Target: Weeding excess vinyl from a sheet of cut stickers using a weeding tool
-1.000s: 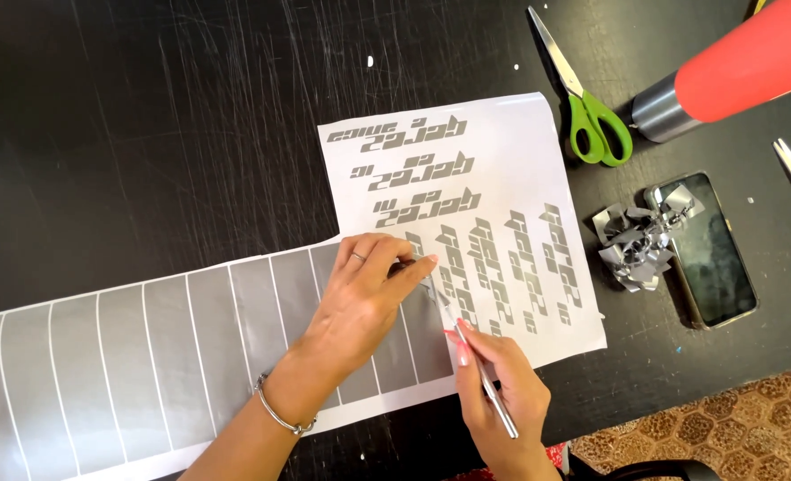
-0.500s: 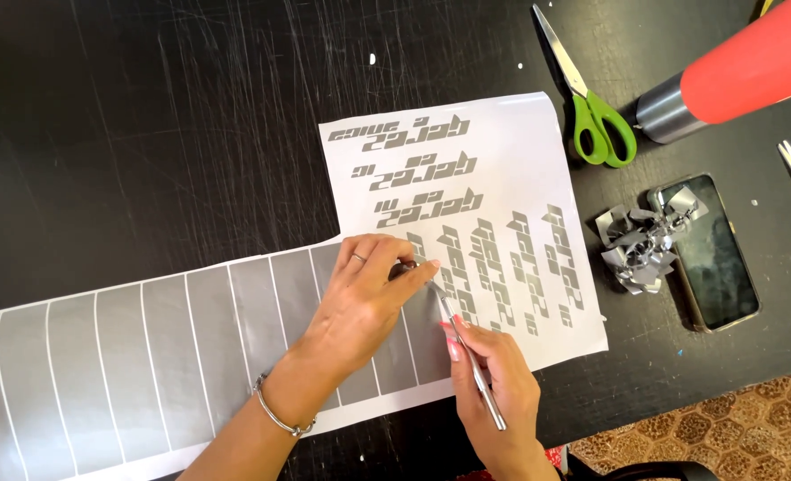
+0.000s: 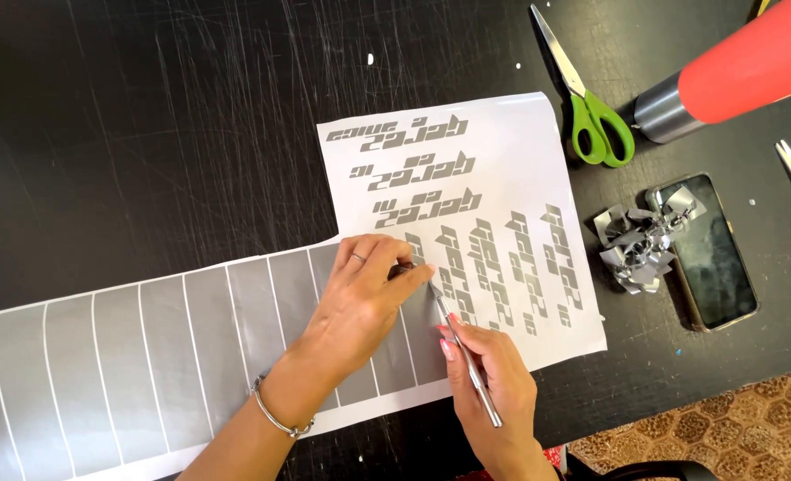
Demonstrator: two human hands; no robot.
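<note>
A white backing sheet [image 3: 520, 151] with grey vinyl lettering and grey vertical strips [image 3: 146, 356] lies on a black scratched table [image 3: 146, 134]. My left hand [image 3: 364, 298] presses flat on the sheet, fingertips pinched at the edge of a grey strip beside the lettering. My right hand [image 3: 498, 392] grips a thin silver pointed tool [image 3: 467, 361] like a pen, its tip touching the sheet just below my left fingertips. A silver bracelet sits on my left wrist.
Green-handled scissors [image 3: 591, 111] lie at the sheet's upper right. A red and grey tool [image 3: 734, 67] lies at the top right. A dark phone [image 3: 712, 249] carries a crumpled wad of silver vinyl scraps [image 3: 636, 240]. A patterned floor shows at the bottom right.
My right hand has slid the silver tool up and left, so its tip now sits closer to my left fingertips. My left hand has stayed in place.
</note>
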